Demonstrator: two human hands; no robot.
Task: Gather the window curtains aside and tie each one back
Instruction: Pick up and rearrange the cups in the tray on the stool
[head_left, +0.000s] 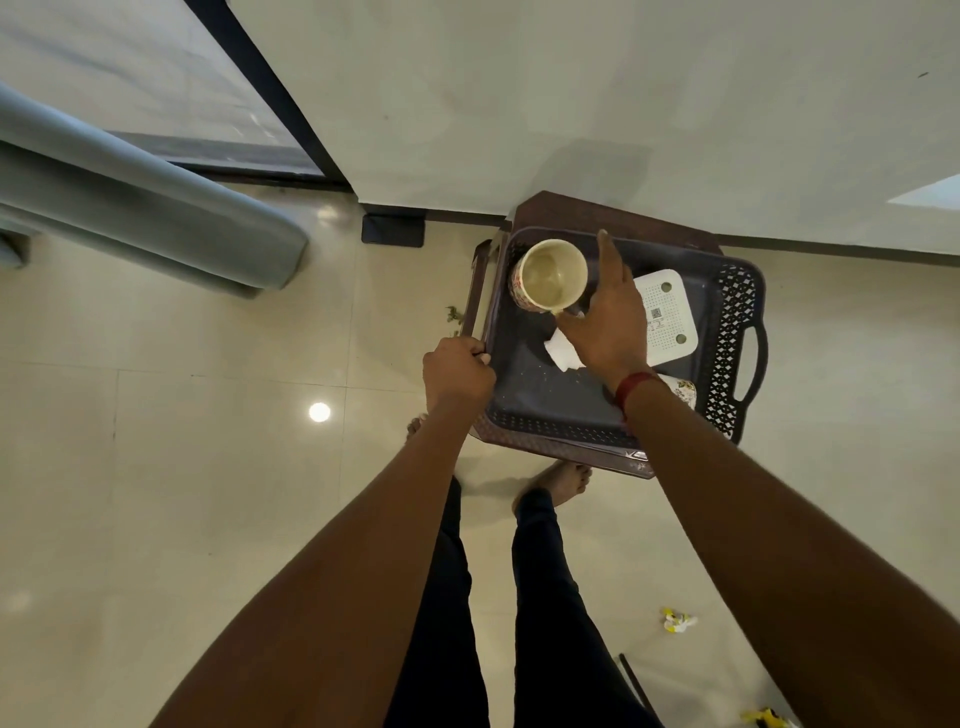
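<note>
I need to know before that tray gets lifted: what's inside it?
A cream mug, empty-looking, a white perforated device, a crumpled white paper and crumbs. The right hand and wrist cover part of the tray floor and most of a second patterned cup.

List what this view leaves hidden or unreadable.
Head view:
- Curtain: cut off by the left edge; tie-back unseen.
- Second mug: mostly hidden under the right forearm.
- Right hand: its back hides whether the fingers hold the mug.
- White box: label too small to read.
</note>
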